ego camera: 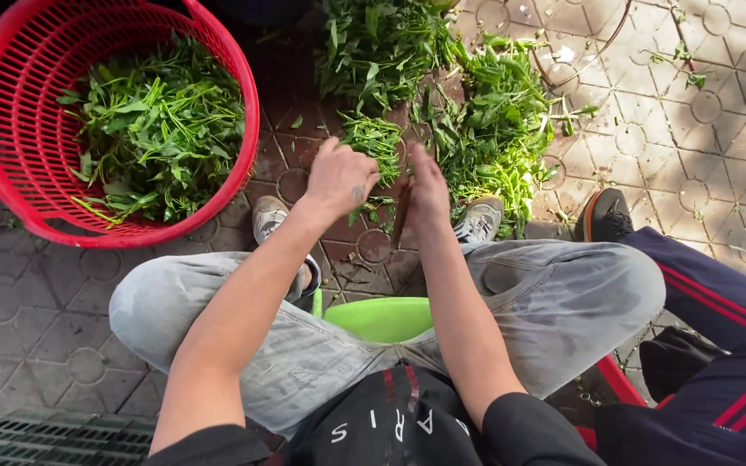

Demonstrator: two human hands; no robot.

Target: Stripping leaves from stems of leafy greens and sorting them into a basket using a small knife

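My left hand [338, 179] is closed around a small bunch of leafy green stems [375, 140], held low over the paving between my shoes. My right hand [426, 183] is right beside it, fingers pressed on the lower part of the same bunch and on a brownish stem [401, 216] hanging down. A loose heap of the same greens [485, 121] lies on the ground just beyond both hands. A red plastic basket [10, 52] at the upper left holds more cut greens [157, 129].
I sit on a low green stool [382, 317] with knees spread. Another person's leg in dark trousers with red stripes [718, 302] and a dark shoe [604, 217] are at the right. A green grate [45, 436] lies at the lower left. Patterned paving stones surround everything.
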